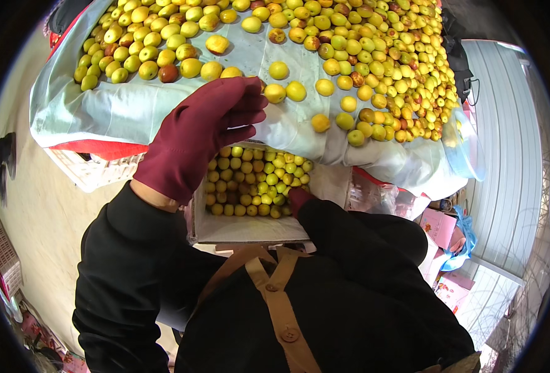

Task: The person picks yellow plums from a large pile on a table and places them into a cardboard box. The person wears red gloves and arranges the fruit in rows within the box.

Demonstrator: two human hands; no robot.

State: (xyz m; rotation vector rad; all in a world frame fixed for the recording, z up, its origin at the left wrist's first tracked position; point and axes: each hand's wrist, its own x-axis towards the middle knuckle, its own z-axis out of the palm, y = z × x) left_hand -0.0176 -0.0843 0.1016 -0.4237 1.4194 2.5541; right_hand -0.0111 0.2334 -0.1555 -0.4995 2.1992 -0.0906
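My left hand [209, 123], in a maroon glove, is above the near edge of a cloth-covered table [116, 112]. Its fingers are extended and slightly parted, and a few yellow-green jujube-like fruits [275, 93] lie by the fingertips. One brownish fruit shows partly behind them. Below the table edge, an open cardboard box [251, 229] holds rows of similar fruits [247, 182]. My right hand [299, 199], also gloved, reaches into the box at its right side against the fruits. The sleeve covers most of it, so its fingers and any grip are hidden.
A large heap of fruits [387, 70] covers the right of the table, with a smaller group [149, 46] at left. A white plastic crate [93, 175] stands under the left edge. Pink printed boxes [438, 226] and a blue plastic bag [464, 240] are at right.
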